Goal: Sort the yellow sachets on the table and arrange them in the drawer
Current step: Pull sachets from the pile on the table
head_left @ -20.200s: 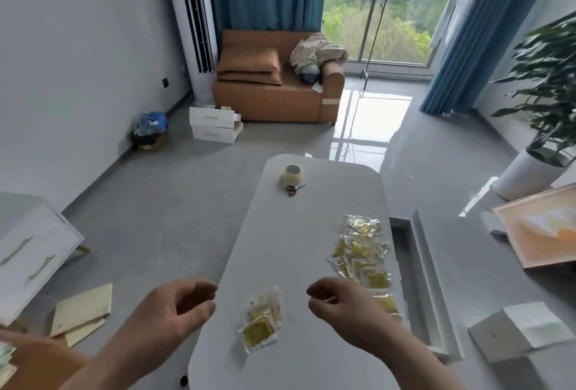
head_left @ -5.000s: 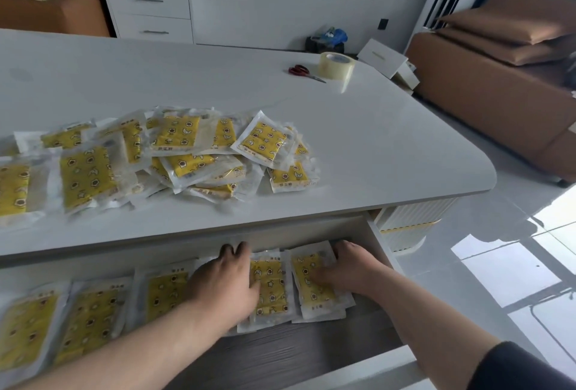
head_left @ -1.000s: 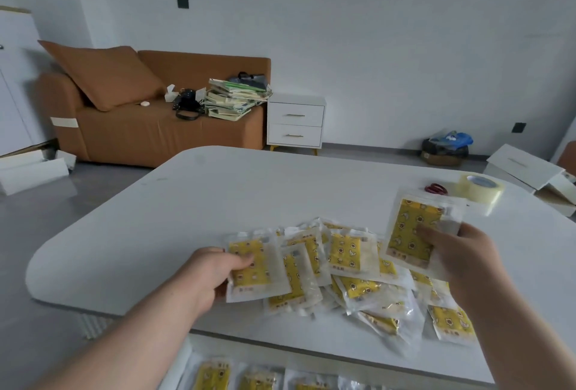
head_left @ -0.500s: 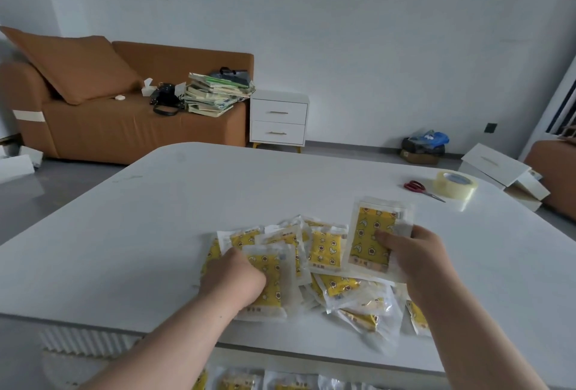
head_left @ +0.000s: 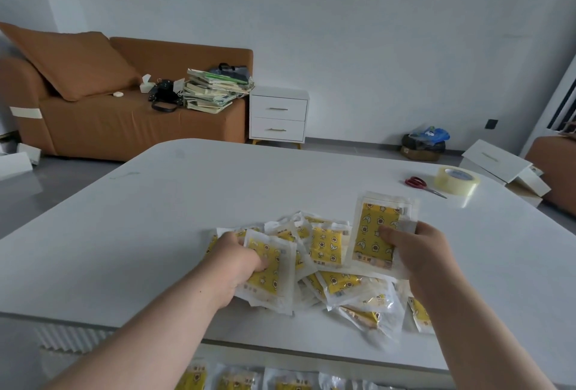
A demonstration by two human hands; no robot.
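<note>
Held one upright sachet (head_left: 375, 235) in right hand (head_left: 417, 252), gripped another sachet (head_left: 269, 268) with left hand (head_left: 235, 260) atop pile (head_left: 343, 283), drawer (head_left: 280, 382) lying nearer, below.

I see my right hand (head_left: 419, 252) holding one yellow sachet (head_left: 375, 233) upright above the heap of sachets (head_left: 330, 268) on the white table (head_left: 187, 202). My left hand (head_left: 232, 260) grips another sachet (head_left: 271, 271) at the heap's left edge. Scissors (head_left: 419, 184) and a tape roll (head_left: 456, 180) lie far right. More sachets (head_left: 240, 380) show below the table edge.
</note>
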